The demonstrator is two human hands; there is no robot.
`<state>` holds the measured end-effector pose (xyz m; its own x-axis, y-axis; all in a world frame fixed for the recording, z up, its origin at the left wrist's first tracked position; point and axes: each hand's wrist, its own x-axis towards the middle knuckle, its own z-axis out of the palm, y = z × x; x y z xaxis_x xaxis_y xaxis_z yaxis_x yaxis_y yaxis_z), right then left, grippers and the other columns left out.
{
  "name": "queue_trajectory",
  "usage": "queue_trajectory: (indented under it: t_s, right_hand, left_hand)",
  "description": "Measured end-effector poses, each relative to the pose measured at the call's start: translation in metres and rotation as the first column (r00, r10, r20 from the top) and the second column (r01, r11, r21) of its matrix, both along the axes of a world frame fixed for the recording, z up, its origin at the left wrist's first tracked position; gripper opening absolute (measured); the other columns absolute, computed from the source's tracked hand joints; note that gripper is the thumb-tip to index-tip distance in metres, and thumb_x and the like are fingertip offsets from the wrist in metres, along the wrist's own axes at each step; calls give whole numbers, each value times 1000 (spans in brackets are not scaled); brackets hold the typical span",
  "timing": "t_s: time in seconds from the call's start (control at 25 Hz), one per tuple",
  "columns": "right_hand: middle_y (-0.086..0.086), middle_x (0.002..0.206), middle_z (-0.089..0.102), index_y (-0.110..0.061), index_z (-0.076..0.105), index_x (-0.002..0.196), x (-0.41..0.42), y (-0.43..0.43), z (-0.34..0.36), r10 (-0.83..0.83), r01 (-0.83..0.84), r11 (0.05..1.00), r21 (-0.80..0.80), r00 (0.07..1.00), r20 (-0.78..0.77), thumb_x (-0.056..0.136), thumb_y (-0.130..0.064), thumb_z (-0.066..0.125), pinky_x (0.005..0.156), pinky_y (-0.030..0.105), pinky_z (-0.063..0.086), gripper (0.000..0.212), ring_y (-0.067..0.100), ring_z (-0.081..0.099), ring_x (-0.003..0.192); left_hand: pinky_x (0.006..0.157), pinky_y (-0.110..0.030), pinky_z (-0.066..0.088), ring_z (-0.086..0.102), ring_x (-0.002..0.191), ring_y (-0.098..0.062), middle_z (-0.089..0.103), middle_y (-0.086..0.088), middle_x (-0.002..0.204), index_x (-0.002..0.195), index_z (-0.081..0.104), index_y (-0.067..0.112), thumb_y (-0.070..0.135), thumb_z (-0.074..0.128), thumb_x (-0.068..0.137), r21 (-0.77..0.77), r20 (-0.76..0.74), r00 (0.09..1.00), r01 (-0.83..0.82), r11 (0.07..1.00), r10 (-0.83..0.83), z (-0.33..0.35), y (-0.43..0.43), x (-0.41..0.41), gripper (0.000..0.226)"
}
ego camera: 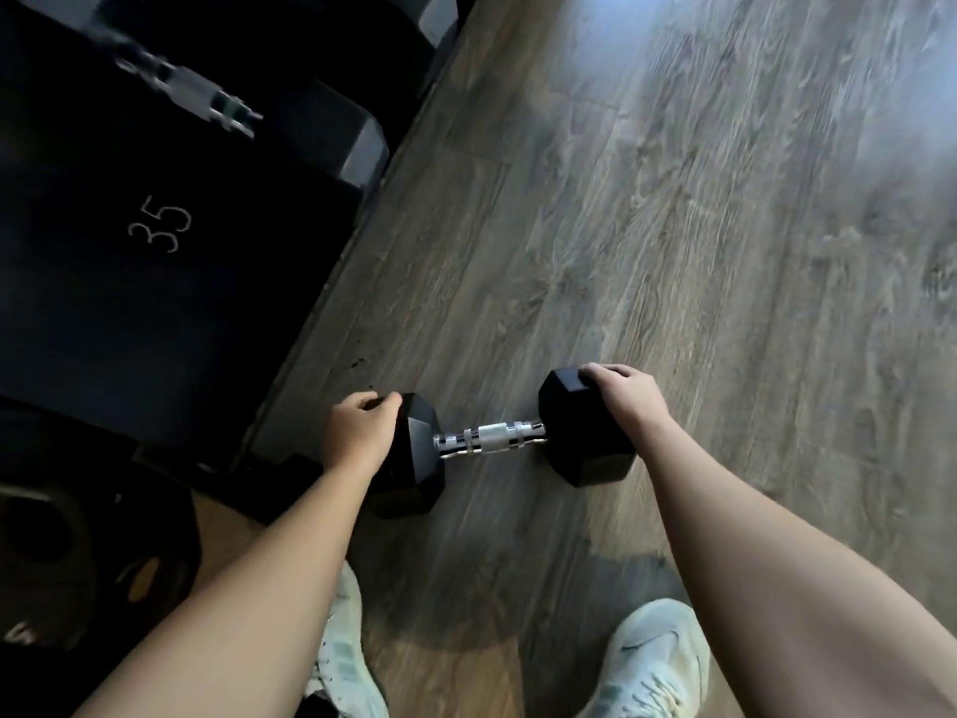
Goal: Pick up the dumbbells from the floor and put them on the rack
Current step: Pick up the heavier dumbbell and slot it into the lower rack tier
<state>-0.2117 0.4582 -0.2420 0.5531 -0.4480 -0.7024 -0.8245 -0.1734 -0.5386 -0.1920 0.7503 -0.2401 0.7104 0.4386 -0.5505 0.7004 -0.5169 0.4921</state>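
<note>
while the dumbbell [489, 438] lay on the wooden floor [673, 225] beside the dark rack [155, 303], we curled our left hand [360, 430] and right hand [629, 401] over its black hex ends.

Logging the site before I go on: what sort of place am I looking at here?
Most likely a gym's free-weight area. A hex dumbbell lies on the wood-look floor, big dark dumbbells, one marked 35, sit at upper left, and a weight plate lies at lower left.
</note>
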Motion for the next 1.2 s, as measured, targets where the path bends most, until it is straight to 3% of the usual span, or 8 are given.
queue_trajectory:
  t_s: [0.12,0.24,0.36,0.48,0.64,0.84,1.04,1.2]
  right_hand:
    - [6,108,71,-23,69,79,-11,1,2,-110,111,990,83,994,-15,70,-57,71,96,42,52,35,27,66,100]
    - [10,107,72,-17,71,90,-16,3,5,-211,218,963,162,976,-61,59,-60,74,97,46,54,54,30,70,98]
    - [13,98,77,-15,73,95,-19,3,12,-260,287,920,267,957,-132,49,-61,76,87,47,59,65,33,74,85]
    - [12,88,78,-15,73,95,-21,4,12,-254,292,901,320,955,-155,49,-60,76,71,42,60,64,32,75,72]
    - [12,89,76,-12,72,96,-20,8,14,-350,369,882,292,930,-115,51,-55,76,73,40,58,62,32,73,76]
    - [9,73,74,-11,73,86,-35,14,18,-474,475,829,295,877,-81,57,-46,79,46,28,52,46,26,70,57]
    - [10,89,76,-12,74,94,-67,17,31,-585,589,738,331,802,-121,49,-50,75,60,33,54,58,29,70,67]
    - [8,103,74,-21,73,106,-73,12,57,-621,604,684,408,776,-108,40,-55,72,83,47,54,74,33,69,82]
  left_hand:
    - [72,-32,42,57,85,-23,66,-9,107,103,67,15,58,66,75,-147,-69,983,-180,972,172,0,9,-19,51]
    - [85,-46,46,59,92,-31,64,-10,106,104,63,18,73,68,52,-310,-342,900,-378,872,269,4,12,-23,76]
    - [85,-54,43,60,95,-38,66,-13,107,108,65,23,78,66,40,-390,-435,882,-366,845,181,5,16,-24,87]
    - [76,-50,49,64,90,-37,72,-14,97,99,71,23,77,67,41,-443,-431,895,-322,836,116,3,22,-23,80]
    - [72,-42,51,67,85,-33,72,-13,99,99,70,18,66,67,50,-453,-363,904,-384,805,226,0,14,-24,69]
    - [61,-34,39,61,79,-28,67,-12,91,94,66,13,60,64,67,-457,-369,909,-359,814,194,13,9,-18,54]
    - [54,-27,39,59,55,-23,65,-6,60,72,63,14,53,63,71,-479,-342,937,-235,845,67,48,-6,2,39]
    - [48,-25,47,63,53,-22,66,-7,77,87,68,16,48,69,64,-500,-215,976,-121,857,12,87,-17,27,40]
